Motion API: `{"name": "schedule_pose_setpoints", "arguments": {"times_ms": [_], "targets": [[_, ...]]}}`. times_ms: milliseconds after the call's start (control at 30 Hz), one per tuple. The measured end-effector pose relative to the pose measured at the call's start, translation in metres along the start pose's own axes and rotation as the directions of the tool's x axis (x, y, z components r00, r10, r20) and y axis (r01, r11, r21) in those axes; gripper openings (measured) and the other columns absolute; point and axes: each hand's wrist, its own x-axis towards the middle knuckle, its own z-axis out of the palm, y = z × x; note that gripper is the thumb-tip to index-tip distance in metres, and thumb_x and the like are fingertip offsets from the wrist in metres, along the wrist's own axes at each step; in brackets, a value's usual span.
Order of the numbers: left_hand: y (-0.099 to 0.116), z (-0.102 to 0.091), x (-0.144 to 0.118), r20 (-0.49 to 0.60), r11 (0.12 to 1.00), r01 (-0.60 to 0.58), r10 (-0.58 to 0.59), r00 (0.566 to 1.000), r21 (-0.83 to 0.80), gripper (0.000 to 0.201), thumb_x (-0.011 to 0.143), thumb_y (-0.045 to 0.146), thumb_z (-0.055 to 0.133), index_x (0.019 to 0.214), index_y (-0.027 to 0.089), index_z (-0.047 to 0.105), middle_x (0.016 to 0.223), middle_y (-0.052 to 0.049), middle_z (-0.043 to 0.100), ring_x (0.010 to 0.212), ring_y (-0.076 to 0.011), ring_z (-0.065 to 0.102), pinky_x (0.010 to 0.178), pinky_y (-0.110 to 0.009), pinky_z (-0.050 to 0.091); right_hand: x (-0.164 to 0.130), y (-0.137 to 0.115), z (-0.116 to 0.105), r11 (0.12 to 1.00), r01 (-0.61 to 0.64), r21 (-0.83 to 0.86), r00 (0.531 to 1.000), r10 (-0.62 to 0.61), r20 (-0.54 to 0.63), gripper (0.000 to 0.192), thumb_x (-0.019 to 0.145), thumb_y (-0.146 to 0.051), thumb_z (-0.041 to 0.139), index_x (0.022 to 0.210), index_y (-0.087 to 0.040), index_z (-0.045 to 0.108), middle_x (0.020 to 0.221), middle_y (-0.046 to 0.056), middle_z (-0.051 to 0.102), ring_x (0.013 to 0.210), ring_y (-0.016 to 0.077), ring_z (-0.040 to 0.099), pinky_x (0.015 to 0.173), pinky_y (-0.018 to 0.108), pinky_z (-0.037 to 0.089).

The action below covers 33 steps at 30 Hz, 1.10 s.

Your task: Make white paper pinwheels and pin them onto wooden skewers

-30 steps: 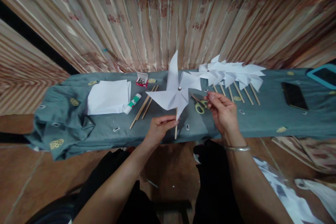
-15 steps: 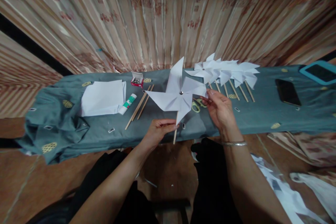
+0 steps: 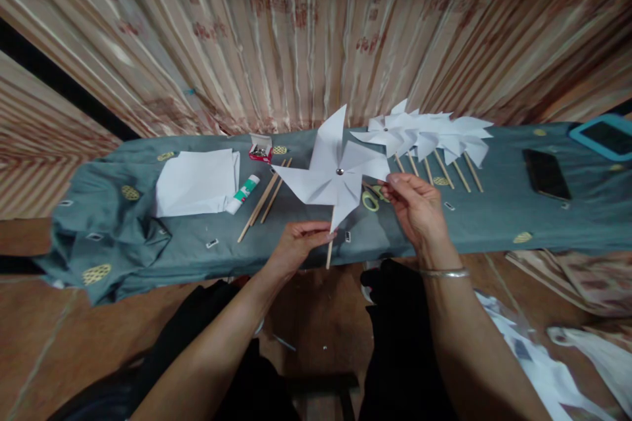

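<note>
Pinwheel (image 3: 336,177) stands upright over the table's near edge, its stick (image 3: 329,251) vertical and pinched in the left hand (image 3: 299,243), while right hand (image 3: 415,207) fingertips nip the rightmost blade tip.

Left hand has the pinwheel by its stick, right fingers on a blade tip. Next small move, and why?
Probably flick that blade sideways with the right hand to check the spin. The left hand holds the stick upright, the pinwheel looks pinned at its centre, and its blades hang free of the table.
</note>
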Motion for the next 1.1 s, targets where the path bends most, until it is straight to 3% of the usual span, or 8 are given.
{"name": "schedule_pose_setpoints", "arguments": {"times_ms": [1100], "targets": [[-0.001, -0.003, 0.004, -0.049, 0.994, -0.105, 0.103, 0.993, -0.031, 0.03, 0.052, 0.032, 0.088, 0.078, 0.019, 0.08, 0.086, -0.007, 0.079, 0.087, -0.0233, 0.071, 0.096, -0.039, 0.05, -0.022, 0.0, 0.005, 0.992, -0.106, -0.063, 0.989, 0.112, 0.098, 0.028, 0.052, -0.041, 0.091, 0.065, -0.022, 0.075, 0.064, 0.0, 0.073, 0.059, 0.0093, 0.061, 0.059, 0.022, 0.05]]}}
